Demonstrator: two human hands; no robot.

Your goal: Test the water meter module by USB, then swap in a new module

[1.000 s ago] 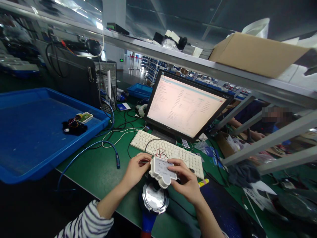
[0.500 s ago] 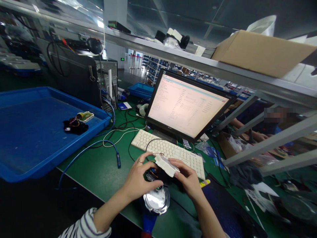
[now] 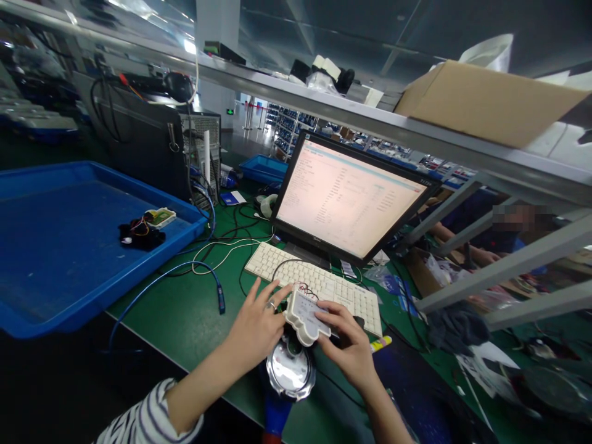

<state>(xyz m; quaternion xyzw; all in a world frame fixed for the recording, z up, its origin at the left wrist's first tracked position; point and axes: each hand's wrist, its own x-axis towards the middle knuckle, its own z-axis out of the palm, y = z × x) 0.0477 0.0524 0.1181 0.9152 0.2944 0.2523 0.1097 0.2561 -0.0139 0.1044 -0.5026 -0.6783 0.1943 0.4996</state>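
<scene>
A white plastic casing (image 3: 308, 316) with a grey face and thin wires at its far edge is tilted above the bench. My right hand (image 3: 348, 345) grips its right side, fingers on the face and thumb at the near edge. At its left edge is my left hand (image 3: 256, 317), with a ring; the index finger bends in against the casing and the other fingers stretch forward. The left thumb is mostly hidden. Just below the casing sits a shiny round metal part (image 3: 291, 370) on a blue handle-like piece (image 3: 277, 416). Dark parts under the casing are largely covered.
Behind my hands are a cream keyboard (image 3: 272, 265) and a lit monitor (image 3: 346, 197). A blue tray (image 3: 60, 246) holds a wired circuit board (image 3: 161, 216). A blue cable (image 3: 161, 274) crosses the green bench. Overhead runs a shelf with a cardboard box (image 3: 485, 102); a co-worker's hand (image 3: 485, 256) shows at right.
The casing has turned so its grey face shows, and it sits slightly lower and to the left. My left thumb has gone from above the metal part to behind the casing.
</scene>
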